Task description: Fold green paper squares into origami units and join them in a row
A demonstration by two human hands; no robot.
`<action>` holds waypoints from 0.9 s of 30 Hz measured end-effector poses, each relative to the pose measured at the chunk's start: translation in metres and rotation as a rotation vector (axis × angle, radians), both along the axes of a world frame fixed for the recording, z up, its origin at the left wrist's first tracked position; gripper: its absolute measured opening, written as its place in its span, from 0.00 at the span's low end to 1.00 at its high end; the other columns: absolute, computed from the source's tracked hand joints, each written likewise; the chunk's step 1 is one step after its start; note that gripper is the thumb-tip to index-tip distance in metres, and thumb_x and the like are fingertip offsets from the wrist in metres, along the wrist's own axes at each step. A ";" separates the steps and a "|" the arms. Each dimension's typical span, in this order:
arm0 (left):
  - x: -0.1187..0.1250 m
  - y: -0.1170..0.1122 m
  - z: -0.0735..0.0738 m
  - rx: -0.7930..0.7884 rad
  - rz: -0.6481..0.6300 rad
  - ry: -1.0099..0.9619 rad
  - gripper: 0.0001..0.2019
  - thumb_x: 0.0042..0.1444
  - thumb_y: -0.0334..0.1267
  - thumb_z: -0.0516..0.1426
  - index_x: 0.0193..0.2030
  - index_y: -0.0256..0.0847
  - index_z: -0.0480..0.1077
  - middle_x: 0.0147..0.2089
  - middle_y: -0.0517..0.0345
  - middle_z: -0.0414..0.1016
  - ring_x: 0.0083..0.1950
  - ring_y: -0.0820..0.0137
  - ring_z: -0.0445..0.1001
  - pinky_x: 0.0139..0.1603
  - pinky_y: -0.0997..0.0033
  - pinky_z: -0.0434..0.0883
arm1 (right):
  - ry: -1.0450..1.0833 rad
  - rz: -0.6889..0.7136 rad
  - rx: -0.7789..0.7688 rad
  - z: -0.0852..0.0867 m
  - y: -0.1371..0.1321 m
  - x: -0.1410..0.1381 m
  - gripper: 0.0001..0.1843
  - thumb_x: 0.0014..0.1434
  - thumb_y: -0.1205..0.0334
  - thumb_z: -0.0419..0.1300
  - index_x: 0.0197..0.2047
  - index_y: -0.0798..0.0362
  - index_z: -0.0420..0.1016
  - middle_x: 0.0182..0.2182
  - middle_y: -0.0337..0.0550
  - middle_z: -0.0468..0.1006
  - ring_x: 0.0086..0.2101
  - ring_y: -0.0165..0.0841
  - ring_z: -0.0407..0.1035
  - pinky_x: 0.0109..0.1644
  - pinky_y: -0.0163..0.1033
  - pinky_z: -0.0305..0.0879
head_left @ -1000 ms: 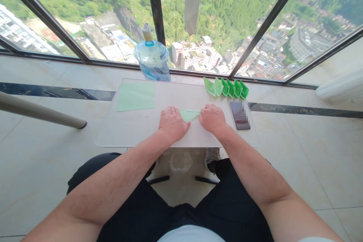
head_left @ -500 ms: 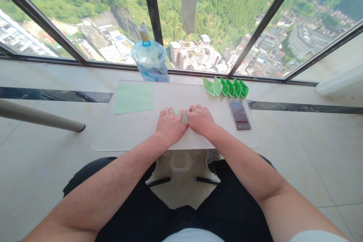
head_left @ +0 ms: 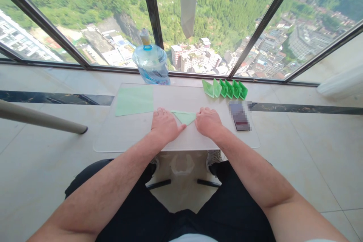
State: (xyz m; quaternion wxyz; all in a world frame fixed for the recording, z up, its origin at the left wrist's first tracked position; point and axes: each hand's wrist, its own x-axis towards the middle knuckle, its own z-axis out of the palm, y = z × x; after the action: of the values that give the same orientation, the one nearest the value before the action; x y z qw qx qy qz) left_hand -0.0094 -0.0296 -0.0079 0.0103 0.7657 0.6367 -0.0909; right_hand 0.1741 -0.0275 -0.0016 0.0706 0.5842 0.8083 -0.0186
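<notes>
A light green paper, folded into a downward-pointing triangle (head_left: 185, 117), lies flat on the small white table (head_left: 127, 138). My left hand (head_left: 164, 125) rests palm down on the triangle's left corner, fingers stretched flat. My right hand (head_left: 208, 121) presses the right corner, fingers curled down onto the table. Both hands touch the paper; neither lifts it.
A stack of flat green sheets (head_left: 134, 100) lies at the table's back left. Several folded green paper shapes (head_left: 225, 88) stand in a row at the back right, with a phone (head_left: 239, 115) in front of them. A large water bottle (head_left: 151, 64) stands by the window. A grey pole (head_left: 42, 119) juts in from the left.
My hands were close together over the paper half a second ago; they have spread apart, and the green triangle shows between them again.
</notes>
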 end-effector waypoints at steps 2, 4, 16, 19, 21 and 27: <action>-0.001 0.000 -0.002 0.016 -0.015 -0.053 0.49 0.58 0.62 0.50 0.71 0.15 0.52 0.73 0.21 0.51 0.74 0.41 0.51 0.69 0.47 0.52 | 0.006 0.007 0.004 -0.001 0.000 0.000 0.18 0.66 0.60 0.51 0.46 0.60 0.79 0.46 0.60 0.76 0.47 0.45 0.67 0.48 0.47 0.60; -0.003 0.002 -0.005 0.014 -0.111 -0.129 0.45 0.61 0.59 0.49 0.75 0.25 0.46 0.76 0.31 0.46 0.76 0.47 0.48 0.70 0.46 0.49 | 0.017 0.000 0.005 -0.001 0.001 0.000 0.18 0.65 0.60 0.51 0.46 0.59 0.79 0.46 0.60 0.76 0.47 0.45 0.68 0.49 0.48 0.60; -0.004 0.012 -0.015 -0.095 -0.097 -0.191 0.49 0.58 0.63 0.50 0.74 0.23 0.48 0.76 0.28 0.44 0.77 0.45 0.43 0.73 0.41 0.43 | 0.070 -0.141 0.034 0.002 0.016 0.004 0.22 0.68 0.52 0.50 0.46 0.57 0.80 0.47 0.59 0.77 0.50 0.46 0.68 0.53 0.48 0.60; -0.007 0.026 -0.015 -0.126 -0.111 -0.231 0.49 0.57 0.64 0.49 0.75 0.29 0.46 0.77 0.35 0.42 0.78 0.47 0.41 0.72 0.37 0.43 | 0.153 -0.093 0.034 -0.003 0.024 0.000 0.19 0.68 0.52 0.52 0.47 0.54 0.79 0.48 0.54 0.77 0.50 0.42 0.68 0.53 0.44 0.61; -0.009 0.037 -0.015 -0.146 -0.094 -0.250 0.47 0.59 0.63 0.48 0.76 0.31 0.44 0.78 0.38 0.40 0.78 0.49 0.41 0.72 0.35 0.43 | 0.168 -0.075 0.016 -0.006 0.029 -0.003 0.16 0.66 0.53 0.56 0.48 0.53 0.78 0.48 0.52 0.77 0.50 0.42 0.69 0.54 0.43 0.62; -0.013 0.052 -0.012 -0.098 -0.026 -0.253 0.47 0.58 0.60 0.51 0.76 0.30 0.43 0.78 0.36 0.40 0.78 0.48 0.42 0.72 0.35 0.43 | 0.206 -0.162 -0.032 -0.011 0.040 -0.009 0.16 0.62 0.56 0.59 0.52 0.52 0.73 0.48 0.51 0.78 0.50 0.42 0.71 0.54 0.43 0.63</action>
State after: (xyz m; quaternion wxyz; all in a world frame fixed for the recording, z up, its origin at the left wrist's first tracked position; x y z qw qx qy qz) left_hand -0.0227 0.0224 -0.0195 0.1266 0.7779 0.6151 -0.0247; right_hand 0.1654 0.0126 -0.0126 -0.0051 0.6413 0.7611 -0.0971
